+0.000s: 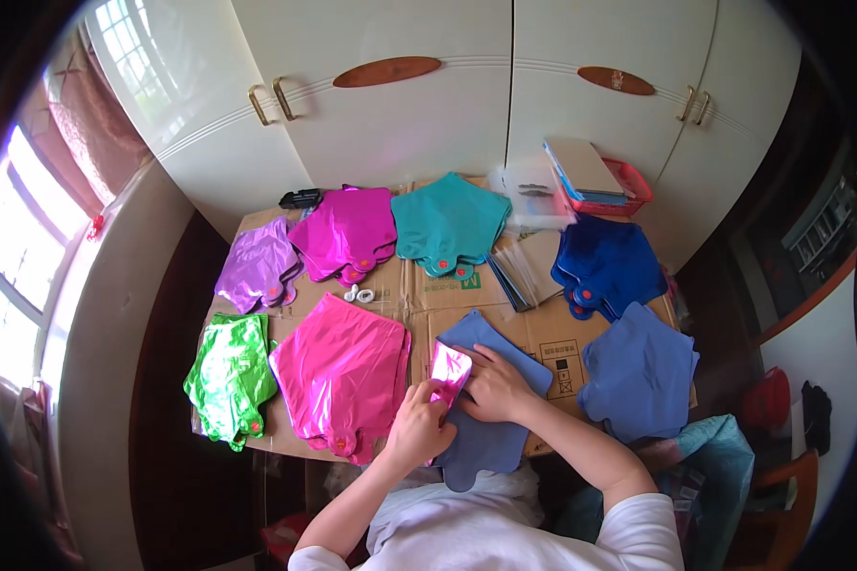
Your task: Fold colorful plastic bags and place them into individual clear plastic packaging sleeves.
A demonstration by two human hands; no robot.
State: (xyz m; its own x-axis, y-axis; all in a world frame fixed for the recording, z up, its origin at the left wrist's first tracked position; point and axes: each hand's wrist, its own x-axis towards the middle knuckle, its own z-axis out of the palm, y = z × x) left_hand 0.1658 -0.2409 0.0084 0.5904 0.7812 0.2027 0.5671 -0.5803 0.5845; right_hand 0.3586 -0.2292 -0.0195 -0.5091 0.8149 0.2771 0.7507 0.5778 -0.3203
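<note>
My left hand (419,423) pinches a narrow, folded strip of shiny pink foil (451,365). The strip lies over a flat blue-grey foil piece (490,443) with a rounded tab at its near end. My right hand (493,385) lies on that blue-grey piece, fingers extended beside the strip's right edge. Just left of my left hand is a stack of flat, hot-pink foil pieces (341,366), shaped like pentagons with rounded tabs. They resemble uninflated foil balloons.
Around the cardboard-covered table (428,297) lie green (229,366), lilac (259,262), magenta (348,228), teal (450,221), dark blue (611,262) and blue-grey (638,371) foil stacks. Small white rolls (359,295) and a red basket (628,190) sit farther back.
</note>
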